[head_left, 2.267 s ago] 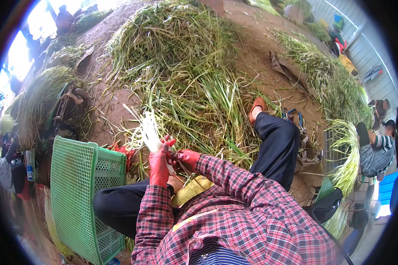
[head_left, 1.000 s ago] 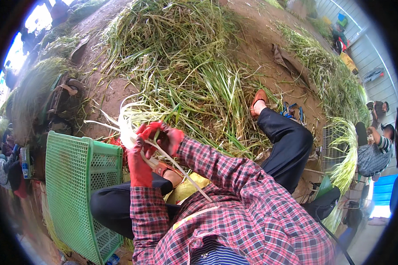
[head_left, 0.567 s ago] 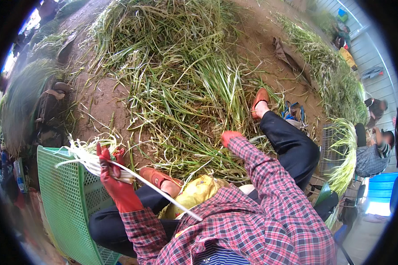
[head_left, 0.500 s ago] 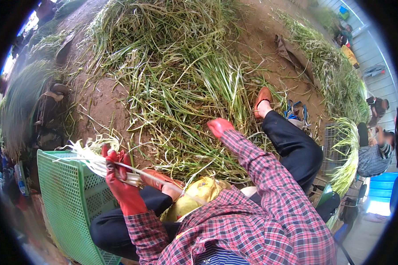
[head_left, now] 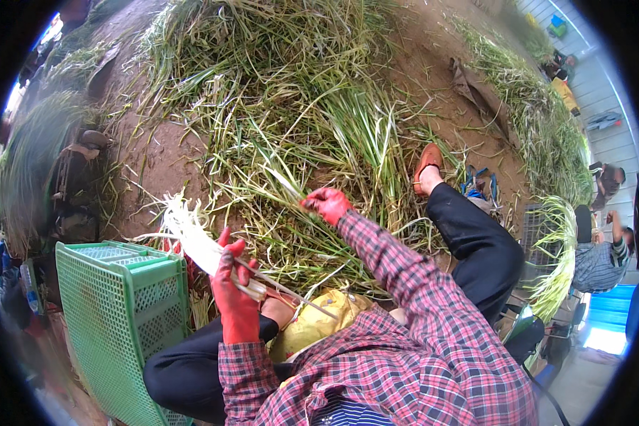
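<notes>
My left hand [head_left: 236, 302], in a red glove, is closed round a bundle of pale white stalks [head_left: 195, 234] with ragged tips. Thin brownish stems [head_left: 291, 290] stick out of its lower end toward my lap. Farther out and to the right, my right hand [head_left: 330, 206], also in a red glove, has its fingers pinched together on a few green stalks [head_left: 287, 184], at the near part of the leaf heap [head_left: 277, 128]. Some of its fingertips are hidden, so the exact grip is unclear. A yellow bag or cloth [head_left: 316, 323] lies between my legs.
A green plastic basket [head_left: 99, 305] stands at my left knee. Brown soil [head_left: 160, 160] borders the leaf heap. On the right lie pale green stalks [head_left: 557, 255] beside a grey crate [head_left: 532, 238], with more leaves [head_left: 539, 106] beyond. Other people [head_left: 603, 259] sit at the right.
My left hand has drawn the stalks rightward, off the basket's edge, and turned them more upright. My right hand has moved left and now pinches green stalks.
</notes>
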Demonstrator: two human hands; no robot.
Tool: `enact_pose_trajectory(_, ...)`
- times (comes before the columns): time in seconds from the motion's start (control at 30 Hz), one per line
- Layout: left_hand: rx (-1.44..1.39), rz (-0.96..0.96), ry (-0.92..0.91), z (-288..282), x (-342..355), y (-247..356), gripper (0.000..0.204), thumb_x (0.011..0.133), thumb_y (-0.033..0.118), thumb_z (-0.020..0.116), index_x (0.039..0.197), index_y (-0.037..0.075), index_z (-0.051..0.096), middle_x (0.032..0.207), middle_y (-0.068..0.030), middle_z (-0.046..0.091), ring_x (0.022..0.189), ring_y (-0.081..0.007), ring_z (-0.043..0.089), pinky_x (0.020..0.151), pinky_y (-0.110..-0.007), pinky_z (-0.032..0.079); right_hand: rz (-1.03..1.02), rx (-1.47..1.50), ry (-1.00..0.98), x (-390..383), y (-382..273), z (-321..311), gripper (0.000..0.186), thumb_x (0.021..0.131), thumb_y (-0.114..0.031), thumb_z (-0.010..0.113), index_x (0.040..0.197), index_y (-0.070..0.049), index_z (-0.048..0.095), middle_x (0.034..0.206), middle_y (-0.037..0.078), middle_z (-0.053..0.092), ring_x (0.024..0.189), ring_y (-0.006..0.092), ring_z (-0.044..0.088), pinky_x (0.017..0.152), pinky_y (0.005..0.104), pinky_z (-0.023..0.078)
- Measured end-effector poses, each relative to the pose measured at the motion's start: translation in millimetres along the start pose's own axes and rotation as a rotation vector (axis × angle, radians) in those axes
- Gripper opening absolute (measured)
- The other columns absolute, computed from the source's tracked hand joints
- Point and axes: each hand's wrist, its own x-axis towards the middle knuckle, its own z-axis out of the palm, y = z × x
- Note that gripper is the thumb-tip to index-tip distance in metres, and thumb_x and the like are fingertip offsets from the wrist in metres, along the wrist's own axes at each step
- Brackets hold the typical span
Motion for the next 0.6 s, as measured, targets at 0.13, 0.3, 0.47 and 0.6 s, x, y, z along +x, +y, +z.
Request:
enact_pose_trajectory(0.13,0.124,-0.082,0.049,5,-14,-16,0.044,0.088,0.011,0.056,0.129,0.001,0.043,0.092,-0.0086,0.065,0.041,-0.0033,0.038,0.054,-0.021,0.050,-0.154,0.200,-0.042,-80,-15,34,0.018,0.080,-0.015,0.069,0.093,-0.003,0.066,0.083,0.005,0.066,0.076,0.0112,0.059,0.070,0.0252,0.049)
enact_pose_trajectory(0.3,0.313,-0.057,0.039,6,-41,-25,0.039,0.081,0.014,0.066,0.115,0.001,0.054,0.072,0.0011,0.059,0.044,-0.0041,0.041,0.051,-0.023,0.048,-0.444,-0.268,-0.033,-142,-42,61,0.014,0.078,-0.018,0.068,0.086,-0.007,0.068,0.079,0.006,0.066,0.070,0.0185,0.061,0.063,0.0309,0.048)
enact_pose_trajectory(0.47,0.254,-0.007,0.094,3,-52,-26,0.033,0.082,0.009,0.065,0.112,0.000,0.054,0.066,0.0011,0.056,0.042,-0.0053,0.040,0.044,-0.021,0.045,-0.742,-0.269,0.064,-163,-40,80,0.007,0.078,-0.013,0.065,0.079,-0.006,0.067,0.077,0.009,0.063,0.074,0.0221,0.061,0.067,0.0324,0.049)
enact_pose_trajectory(0.6,0.141,0.072,0.073,-3,-53,-16,0.037,0.081,0.004,0.063,0.117,0.002,0.053,0.072,-0.0006,0.058,0.044,-0.0047,0.041,0.051,-0.022,0.049,-0.541,-0.031,0.223,-147,-19,79,0.007,0.082,-0.011,0.062,0.085,-0.005,0.065,0.081,0.012,0.063,0.073,0.0218,0.061,0.065,0.0321,0.050)
